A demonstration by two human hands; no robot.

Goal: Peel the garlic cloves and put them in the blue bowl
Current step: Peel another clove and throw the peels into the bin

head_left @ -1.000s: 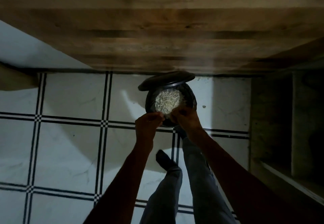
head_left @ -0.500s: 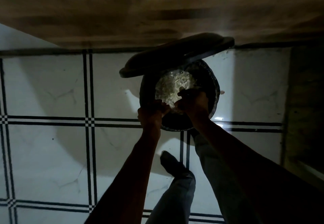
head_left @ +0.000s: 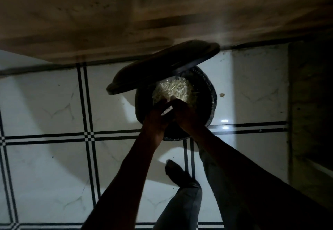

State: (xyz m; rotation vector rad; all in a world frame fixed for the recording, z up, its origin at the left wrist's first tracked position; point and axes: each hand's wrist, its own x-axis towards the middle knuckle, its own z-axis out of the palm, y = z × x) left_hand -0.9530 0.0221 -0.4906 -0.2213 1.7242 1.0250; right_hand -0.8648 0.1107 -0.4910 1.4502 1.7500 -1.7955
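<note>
The view is dim. On the tiled floor stands a black bin (head_left: 207,93) with its lid (head_left: 162,65) tipped up at the back left. Inside it lies a heap of pale garlic peels (head_left: 173,89). Both my hands hang over the bin's near side, close together. My left hand (head_left: 155,121) pinches a small pale scrap (head_left: 166,111) at its fingertips. Just right of it, my right hand (head_left: 186,115) reaches its fingers down toward the peels; its grip is too dark to read.
A wooden table edge (head_left: 162,13) spans the top of the view above the bin. A small scrap (head_left: 222,95) lies on the white tiles right of the bin. My legs and a foot (head_left: 177,174) are below. A dark cabinet (head_left: 310,103) stands at the right.
The view has closed in on the bin. My hands have moved from the near rim to over the peels, and a pale scrap now shows at my left fingertips.
</note>
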